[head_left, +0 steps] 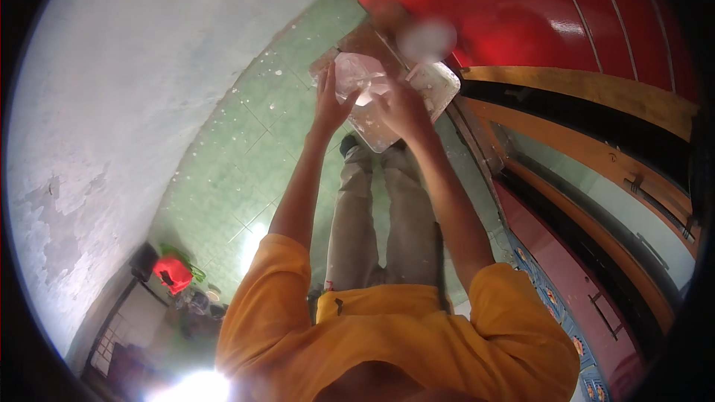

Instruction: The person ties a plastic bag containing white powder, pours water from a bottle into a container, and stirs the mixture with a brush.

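Your left hand (333,108) is closed round the left side of the clear plastic bag (357,68); your right hand (403,106) pinches its lower right edge. Bag sits between both, bulk just beyond the fingertips, left hand nearer. Long axis: can't tell, it's crumpled. Pale tray (375,132) below.

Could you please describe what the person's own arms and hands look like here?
The left hand and right hand are both bare, with no gloves showing. The forearms are uncovered too. Loose, plain orange-yellow sleeves end around the elbows, without visible markings.
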Tool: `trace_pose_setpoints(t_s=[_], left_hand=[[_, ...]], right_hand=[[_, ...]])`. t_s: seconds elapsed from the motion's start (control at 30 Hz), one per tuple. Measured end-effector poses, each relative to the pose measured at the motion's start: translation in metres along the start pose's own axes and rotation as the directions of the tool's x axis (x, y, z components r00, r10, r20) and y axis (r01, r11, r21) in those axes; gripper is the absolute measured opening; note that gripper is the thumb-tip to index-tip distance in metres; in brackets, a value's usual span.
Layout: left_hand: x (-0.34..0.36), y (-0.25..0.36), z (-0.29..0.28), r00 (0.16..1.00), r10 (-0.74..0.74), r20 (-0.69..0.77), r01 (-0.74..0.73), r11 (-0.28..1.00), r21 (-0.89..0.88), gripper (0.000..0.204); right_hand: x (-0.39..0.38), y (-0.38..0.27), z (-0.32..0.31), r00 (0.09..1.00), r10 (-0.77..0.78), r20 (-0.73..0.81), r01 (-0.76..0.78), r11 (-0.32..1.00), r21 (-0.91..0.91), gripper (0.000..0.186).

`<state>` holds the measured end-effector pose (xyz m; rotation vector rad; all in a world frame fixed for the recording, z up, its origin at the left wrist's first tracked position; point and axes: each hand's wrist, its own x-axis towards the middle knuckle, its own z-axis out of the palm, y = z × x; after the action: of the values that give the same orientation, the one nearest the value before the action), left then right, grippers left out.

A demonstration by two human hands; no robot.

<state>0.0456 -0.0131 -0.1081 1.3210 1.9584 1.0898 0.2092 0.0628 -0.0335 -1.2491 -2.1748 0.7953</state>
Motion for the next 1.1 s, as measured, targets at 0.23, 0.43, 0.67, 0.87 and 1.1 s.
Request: trace_pose_setpoints(t_s=[0.23, 0.43, 0.67, 0.87, 1.1], left_hand=[[-0.029, 0.017, 0.007, 0.947, -0.049, -0.318, 0.073, 0.995, 0.065, 0.069], [-0.071, 0.064, 0.035, 0.854, -0.477, -0.209, 0.418, 0.867, -0.271, 0.047], [-0.110, 0.073, 0.071, 0.766, -0.642, -0.043, 0.576, 0.714, -0.397, 0.046], [-0.107, 0.088, 0.095, 0.708, -0.702, 0.078, 0.634, 0.584, -0.507, 0.048], [-0.097, 0.095, 0.102, 0.714, -0.694, 0.090, 0.586, 0.522, -0.619, 0.037]], right_hand=[[0.037, 0.017, -0.080, 0.973, 0.114, -0.200, -0.123, 0.992, -0.032, 0.045], [0.056, 0.058, -0.044, 0.971, -0.052, -0.231, 0.091, 0.982, 0.165, 0.073], [0.065, 0.070, -0.026, 0.971, -0.002, -0.240, 0.131, 0.843, 0.522, 0.066], [0.051, 0.090, -0.044, 0.966, -0.102, -0.238, 0.183, 0.918, 0.351, 0.064], [0.039, 0.063, -0.091, 0.987, -0.063, -0.148, 0.109, 0.938, 0.330, 0.071]])
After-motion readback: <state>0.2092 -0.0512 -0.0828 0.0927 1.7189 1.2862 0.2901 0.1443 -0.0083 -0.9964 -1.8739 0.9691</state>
